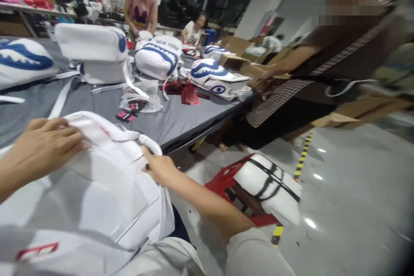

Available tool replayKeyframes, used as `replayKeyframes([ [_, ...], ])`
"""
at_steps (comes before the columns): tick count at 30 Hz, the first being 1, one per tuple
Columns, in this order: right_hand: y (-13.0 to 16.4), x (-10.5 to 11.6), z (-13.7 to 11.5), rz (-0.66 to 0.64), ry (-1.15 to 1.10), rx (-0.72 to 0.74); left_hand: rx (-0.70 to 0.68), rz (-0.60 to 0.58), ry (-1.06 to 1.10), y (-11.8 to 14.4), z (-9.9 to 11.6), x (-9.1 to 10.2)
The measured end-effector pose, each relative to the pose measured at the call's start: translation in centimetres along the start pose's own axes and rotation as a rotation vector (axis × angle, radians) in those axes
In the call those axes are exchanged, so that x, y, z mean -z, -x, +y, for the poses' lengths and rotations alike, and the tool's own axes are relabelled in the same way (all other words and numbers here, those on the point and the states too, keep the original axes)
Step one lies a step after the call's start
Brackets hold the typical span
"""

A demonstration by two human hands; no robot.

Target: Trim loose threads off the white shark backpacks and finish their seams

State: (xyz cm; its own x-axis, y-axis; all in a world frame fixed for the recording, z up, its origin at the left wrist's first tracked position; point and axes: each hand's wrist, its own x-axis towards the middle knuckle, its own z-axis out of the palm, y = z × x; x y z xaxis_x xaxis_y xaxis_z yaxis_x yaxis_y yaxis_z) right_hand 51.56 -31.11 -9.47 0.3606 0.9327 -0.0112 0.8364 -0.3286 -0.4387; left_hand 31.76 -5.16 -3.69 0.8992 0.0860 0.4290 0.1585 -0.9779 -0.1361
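Note:
A white backpack (106, 194) lies in front of me, back panel up, partly on the grey table (181, 116). My left hand (45, 142) rests flat on its upper left edge. My right hand (160, 168) pinches the bag's right edge just under its white top handle (142, 138). A red and white label (37, 251) shows at the bag's lower left.
Several white and blue shark-print backpacks (158, 56) lie on the table, with plastic bags (142, 99) and red tags (189, 95). A person in a checked top (310, 86) leans over cardboard boxes at right. A red stool with a strapped white cushion (268, 185) stands on the floor.

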Motion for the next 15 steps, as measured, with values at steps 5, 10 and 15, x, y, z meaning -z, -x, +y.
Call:
replayKeyframes([
  [5, 1.2, 2.5, -0.2, 0.126, -0.387, 0.06, -0.014, -0.189, -0.091, -0.3, 6.5, -0.9],
  [10, 0.8, 4.5, -1.2, -0.01, -0.841, 0.066, 0.173, -0.178, 0.029, -0.7, 7.7, -2.7],
  [15, -0.9, 2.2, -3.0, 0.057, -1.035, 0.021, 0.148, -0.036, 0.117, 0.9, 8.4, -3.5],
])
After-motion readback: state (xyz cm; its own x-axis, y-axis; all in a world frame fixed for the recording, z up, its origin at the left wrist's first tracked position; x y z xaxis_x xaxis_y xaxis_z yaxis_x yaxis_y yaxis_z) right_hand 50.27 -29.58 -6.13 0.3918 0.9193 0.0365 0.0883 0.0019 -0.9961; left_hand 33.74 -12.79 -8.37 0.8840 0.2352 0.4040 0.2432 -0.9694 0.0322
